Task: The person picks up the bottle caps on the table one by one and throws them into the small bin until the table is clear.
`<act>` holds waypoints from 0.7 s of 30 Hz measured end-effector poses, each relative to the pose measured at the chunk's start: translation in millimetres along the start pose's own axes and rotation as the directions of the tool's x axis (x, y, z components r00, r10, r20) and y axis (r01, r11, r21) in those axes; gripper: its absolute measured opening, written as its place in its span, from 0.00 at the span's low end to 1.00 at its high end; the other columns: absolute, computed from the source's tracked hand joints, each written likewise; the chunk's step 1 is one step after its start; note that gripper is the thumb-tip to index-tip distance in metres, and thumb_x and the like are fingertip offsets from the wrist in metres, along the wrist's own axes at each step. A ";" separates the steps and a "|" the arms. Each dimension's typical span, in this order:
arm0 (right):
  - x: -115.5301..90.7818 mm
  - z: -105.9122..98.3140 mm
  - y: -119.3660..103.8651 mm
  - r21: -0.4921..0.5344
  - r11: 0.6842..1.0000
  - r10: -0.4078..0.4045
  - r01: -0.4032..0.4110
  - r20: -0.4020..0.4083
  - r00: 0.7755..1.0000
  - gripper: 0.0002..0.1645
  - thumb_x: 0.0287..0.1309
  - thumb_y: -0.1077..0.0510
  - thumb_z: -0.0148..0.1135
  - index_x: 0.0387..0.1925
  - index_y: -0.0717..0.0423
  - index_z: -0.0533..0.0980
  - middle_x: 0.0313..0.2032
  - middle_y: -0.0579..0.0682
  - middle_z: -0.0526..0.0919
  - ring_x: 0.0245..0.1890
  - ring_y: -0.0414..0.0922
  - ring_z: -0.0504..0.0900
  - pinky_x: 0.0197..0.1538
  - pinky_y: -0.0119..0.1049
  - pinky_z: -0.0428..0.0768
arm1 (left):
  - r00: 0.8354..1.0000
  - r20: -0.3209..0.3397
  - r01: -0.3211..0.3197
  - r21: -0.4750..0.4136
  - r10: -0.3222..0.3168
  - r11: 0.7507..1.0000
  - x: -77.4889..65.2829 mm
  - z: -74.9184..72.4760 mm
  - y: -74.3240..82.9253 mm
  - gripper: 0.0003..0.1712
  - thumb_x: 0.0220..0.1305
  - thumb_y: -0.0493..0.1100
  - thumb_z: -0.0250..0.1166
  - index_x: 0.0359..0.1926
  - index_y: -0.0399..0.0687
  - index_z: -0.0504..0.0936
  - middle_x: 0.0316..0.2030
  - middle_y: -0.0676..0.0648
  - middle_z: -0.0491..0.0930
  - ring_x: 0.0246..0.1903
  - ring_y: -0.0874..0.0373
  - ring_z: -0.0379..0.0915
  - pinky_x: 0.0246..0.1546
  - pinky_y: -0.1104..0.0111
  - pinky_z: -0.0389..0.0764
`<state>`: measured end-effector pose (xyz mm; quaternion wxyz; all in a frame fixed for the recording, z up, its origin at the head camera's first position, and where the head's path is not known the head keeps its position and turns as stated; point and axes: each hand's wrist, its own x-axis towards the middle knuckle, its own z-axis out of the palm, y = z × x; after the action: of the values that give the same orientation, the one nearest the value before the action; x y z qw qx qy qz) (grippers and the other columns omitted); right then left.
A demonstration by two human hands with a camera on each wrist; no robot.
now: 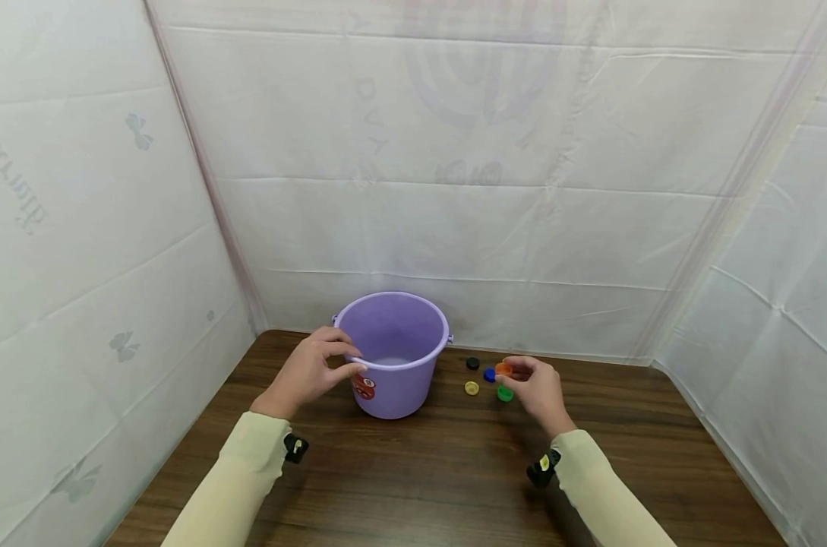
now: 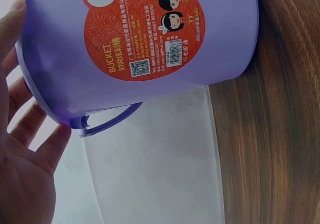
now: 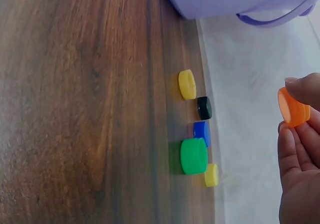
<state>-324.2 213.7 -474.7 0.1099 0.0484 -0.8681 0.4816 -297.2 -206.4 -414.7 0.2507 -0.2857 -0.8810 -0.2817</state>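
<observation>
A purple bucket [image 1: 396, 391] with a red label [image 2: 145, 31] stands upright on the wooden table. My left hand [image 1: 312, 372] grips its rim at the near left side, thumb outside and fingers over the edge. Between thumb and fingers, my right hand [image 1: 538, 386] pinches an orange bottle cap [image 3: 294, 108], held above the other caps. Below it lie a green cap [image 3: 194, 156], a blue cap [image 3: 201, 133], a black cap [image 3: 204, 107], a yellow cap [image 3: 187, 84] and a smaller yellow cap [image 3: 211, 175]. In the head view the right hand partly covers this group.
White sheeting [image 1: 454, 228] hangs behind the table and on both sides. The bucket's handle [image 2: 112, 123] hangs down on its far side. The dark wooden tabletop [image 1: 413, 479] stretches toward me between both forearms. Each wrist carries a small black camera [image 1: 295, 448].
</observation>
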 end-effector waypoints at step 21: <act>-3.8 4.1 -30.4 0.044 0.998 -0.052 0.050 0.040 0.998 0.22 0.53 0.51 0.80 0.50 0.53 0.86 0.46 0.54 0.89 0.44 0.47 0.88 0.46 0.35 0.86 | 1.000 0.002 -0.009 0.002 0.009 1.000 -0.2 -1.3 0.9 0.08 0.54 0.49 0.80 0.35 0.56 0.91 0.40 0.55 0.83 0.47 0.56 0.77 0.51 0.56 0.81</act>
<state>-315.3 193.9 -452.6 0.1029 0.0828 -0.8581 0.4962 -296.2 -206.7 -413.6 0.2513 -0.2897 -0.8804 -0.2791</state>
